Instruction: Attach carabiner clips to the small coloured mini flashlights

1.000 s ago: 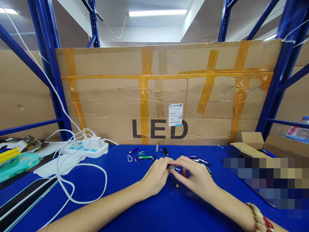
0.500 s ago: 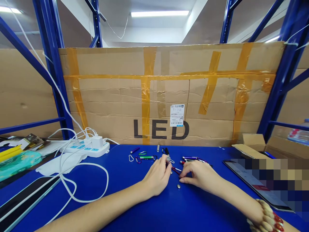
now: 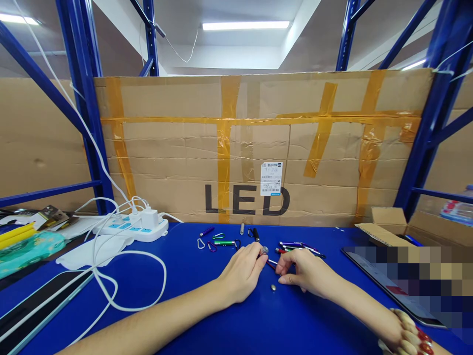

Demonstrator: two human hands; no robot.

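In the head view, the left hand [image 3: 242,272] is closed on a small metal piece [image 3: 263,250]; I cannot tell whether the right hand [image 3: 305,270] grips the thin pen [image 3: 272,264] between them. The silver button [image 3: 273,287], lying on the table [image 3: 207,328], might roll if brushed.

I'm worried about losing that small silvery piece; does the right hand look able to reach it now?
Probably yes: the small silvery piece lies on the blue tabletop close to the right hand, with nothing visible between them.
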